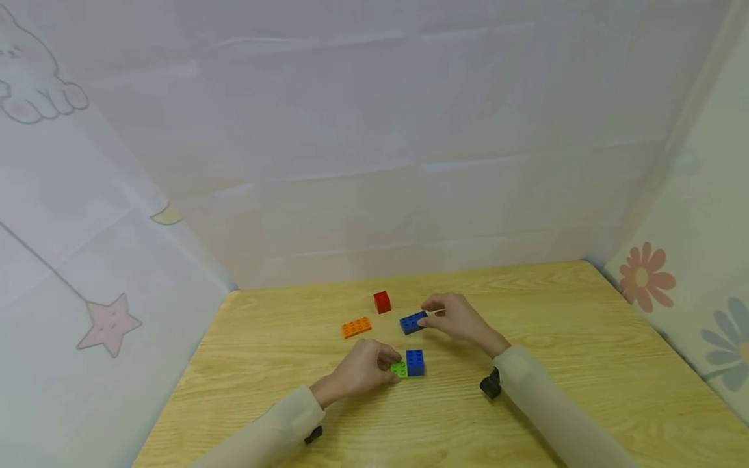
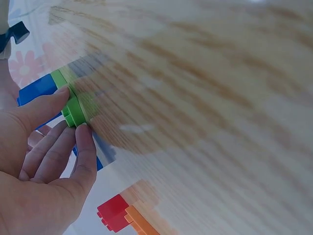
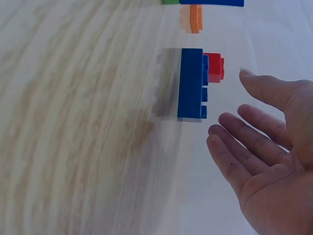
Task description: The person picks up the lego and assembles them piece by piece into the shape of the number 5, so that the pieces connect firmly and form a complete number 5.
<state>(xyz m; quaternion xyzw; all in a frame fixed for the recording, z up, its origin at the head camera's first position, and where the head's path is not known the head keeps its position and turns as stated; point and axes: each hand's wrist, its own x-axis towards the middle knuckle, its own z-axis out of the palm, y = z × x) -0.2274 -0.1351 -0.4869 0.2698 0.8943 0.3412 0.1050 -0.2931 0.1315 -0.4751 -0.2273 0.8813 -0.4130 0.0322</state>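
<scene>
A flat green toy brick (image 1: 399, 369) lies on the table with a taller blue brick (image 1: 415, 363) standing on its right part. My left hand (image 1: 364, 369) pinches the green brick's left end between thumb and fingers; in the left wrist view the thumb and a fingertip meet the green brick (image 2: 73, 110). Farther back lies a separate dark blue brick (image 1: 413, 322), studs up. My right hand (image 1: 459, 317) hovers at its right end, thumb and fingers spread. In the right wrist view a gap shows between that hand (image 3: 264, 152) and the blue brick (image 3: 190, 83).
An orange flat brick (image 1: 356, 327) lies left of the dark blue one, and a red brick (image 1: 382, 302) stands behind them. The wooden table (image 1: 281, 312) ends at a pale cloth backdrop (image 1: 351, 214) at the back. More printed cloth hangs at both sides.
</scene>
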